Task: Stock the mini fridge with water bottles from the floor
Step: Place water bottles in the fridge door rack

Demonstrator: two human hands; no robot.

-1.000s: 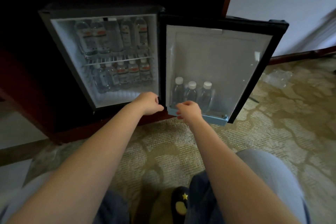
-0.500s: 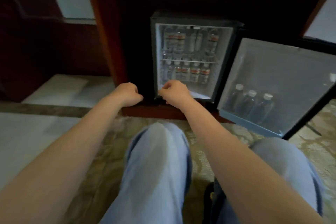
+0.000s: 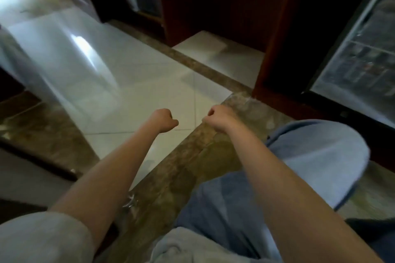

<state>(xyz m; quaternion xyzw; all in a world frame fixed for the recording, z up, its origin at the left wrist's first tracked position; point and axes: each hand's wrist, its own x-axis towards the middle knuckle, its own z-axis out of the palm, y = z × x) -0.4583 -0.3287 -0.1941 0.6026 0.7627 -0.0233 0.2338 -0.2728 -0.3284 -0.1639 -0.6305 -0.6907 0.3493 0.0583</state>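
Head view, left to right. Grey sleeve [image 3: 42, 239] at lower left, with a bare forearm running up from it; white tile floor [image 3: 128, 66] beyond, blurred, with a bright patch of glare; left grip [image 3: 165, 120] held over the tiles, fingers curled into a fist, nothing in it; brown carpet [image 3: 192, 166] meeting the tiles along a diagonal edge; right grip [image 3: 218, 118] near the left one but not touching it, over that carpet edge, fingers likewise curled in, nothing held; dark wood cabinet [image 3: 213, 6] beyond both grips; knee in blue jeans [image 3: 316, 151] raised beside the right forearm; fridge [image 3: 329, 66] at the right edge of the view, open, interior lit; bottles [image 3: 367, 70] standing in rows inside it, above and below a wire shelf [image 3: 376, 48], too blurred to count; both grips well apart from the fridge.
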